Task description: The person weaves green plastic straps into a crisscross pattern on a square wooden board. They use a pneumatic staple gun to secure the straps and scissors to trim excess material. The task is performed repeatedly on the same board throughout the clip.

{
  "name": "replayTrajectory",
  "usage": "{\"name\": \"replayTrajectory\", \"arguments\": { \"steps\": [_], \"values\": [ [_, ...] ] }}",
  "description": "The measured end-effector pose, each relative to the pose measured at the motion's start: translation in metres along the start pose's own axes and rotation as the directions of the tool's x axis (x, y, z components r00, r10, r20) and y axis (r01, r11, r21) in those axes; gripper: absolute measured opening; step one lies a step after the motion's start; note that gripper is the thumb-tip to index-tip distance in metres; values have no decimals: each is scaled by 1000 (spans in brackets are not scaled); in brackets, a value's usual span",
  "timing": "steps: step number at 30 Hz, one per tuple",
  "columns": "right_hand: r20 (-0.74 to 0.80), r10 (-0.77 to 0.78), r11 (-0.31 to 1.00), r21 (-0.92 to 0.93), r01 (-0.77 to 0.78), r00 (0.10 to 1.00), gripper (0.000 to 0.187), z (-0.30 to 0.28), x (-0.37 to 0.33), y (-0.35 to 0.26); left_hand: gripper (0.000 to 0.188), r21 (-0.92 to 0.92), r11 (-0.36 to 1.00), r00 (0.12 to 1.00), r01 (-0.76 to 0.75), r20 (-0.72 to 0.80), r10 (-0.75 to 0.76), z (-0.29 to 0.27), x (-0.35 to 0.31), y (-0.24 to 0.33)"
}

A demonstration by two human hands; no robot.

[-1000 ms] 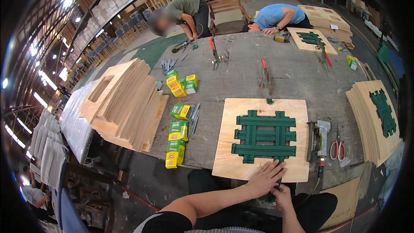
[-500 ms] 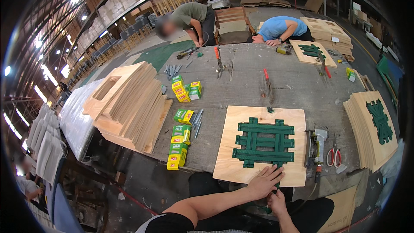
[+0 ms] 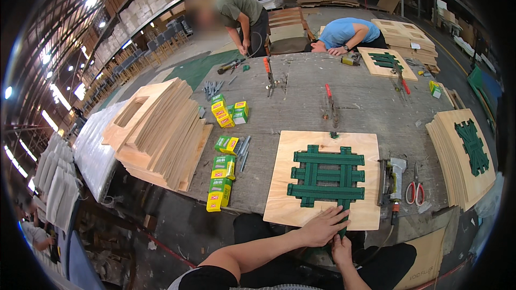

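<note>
A square plywood panel (image 3: pixel 279 182) lies at the table's near edge, with green webbing straps (image 3: pixel 322 190) crossing its middle opening in a woven grid. My left hand (image 3: pixel 324 226) rests flat at the panel's near edge, its fingers stretched over a strap end. Just below that edge, my right hand (image 3: pixel 342 251) is closed on the same green webbing strap, which hangs off the panel; part of it is hidden by my hands. Right of the panel lie a staple gun (image 3: pixel 396 180) with a hose and red-handled scissors (image 3: pixel 415 189).
Plywood frames are stacked at left (image 3: pixel 161 139) and right (image 3: pixel 457 156). Green and yellow boxes (image 3: pixel 221 182) and staple strips (image 3: pixel 244 153) lie left of the panel. Red-handled pliers (image 3: pixel 329 102) lie beyond. Two people bend over at the far side, near another strapped panel (image 3: pixel 387 64).
Both hands stay at the strap and have shifted only slightly. The view has moved a little. The far person in the dark green shirt has raised their head.
</note>
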State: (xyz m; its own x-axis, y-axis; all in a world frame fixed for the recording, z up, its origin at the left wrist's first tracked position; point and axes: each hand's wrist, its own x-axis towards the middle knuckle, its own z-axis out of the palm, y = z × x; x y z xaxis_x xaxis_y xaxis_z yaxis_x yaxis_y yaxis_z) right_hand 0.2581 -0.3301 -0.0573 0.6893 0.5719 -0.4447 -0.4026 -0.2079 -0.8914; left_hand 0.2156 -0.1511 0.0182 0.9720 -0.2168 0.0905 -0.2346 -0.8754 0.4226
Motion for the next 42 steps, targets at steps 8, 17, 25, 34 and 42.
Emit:
{"name": "replayTrajectory", "arguments": {
  "steps": [8, 17, 25, 34, 42],
  "values": [
    [-32, -83, 995, -53, 81, 996, 31, 2, 3, 8, 77, 1, 999, 998, -53, 47, 53, -5, -2, 0],
    [-48, 25, 999, -29, -27, 999, 32, 2, -10, -2, 77, 52, 997, 998, -58, 18, 57, 0, -3, -5],
    [-37, 4, 1000, -17, -5, 999, 35, 4, -9, -7, 81, 108, 991, 996, -78, -28, 82, 7, -4, -9],
    [-37, 5, 998, -63, -7, 999, 30, 7, -8, -8, 82, 84, 994, 996, -71, -48, 75, 8, -8, -8],
    [-27, 7, 1000, -11, -8, 1000, 25, 6, -6, -6, 84, 93, 994, 998, -63, 18, 62, 2, -5, -5]
  ]
}}
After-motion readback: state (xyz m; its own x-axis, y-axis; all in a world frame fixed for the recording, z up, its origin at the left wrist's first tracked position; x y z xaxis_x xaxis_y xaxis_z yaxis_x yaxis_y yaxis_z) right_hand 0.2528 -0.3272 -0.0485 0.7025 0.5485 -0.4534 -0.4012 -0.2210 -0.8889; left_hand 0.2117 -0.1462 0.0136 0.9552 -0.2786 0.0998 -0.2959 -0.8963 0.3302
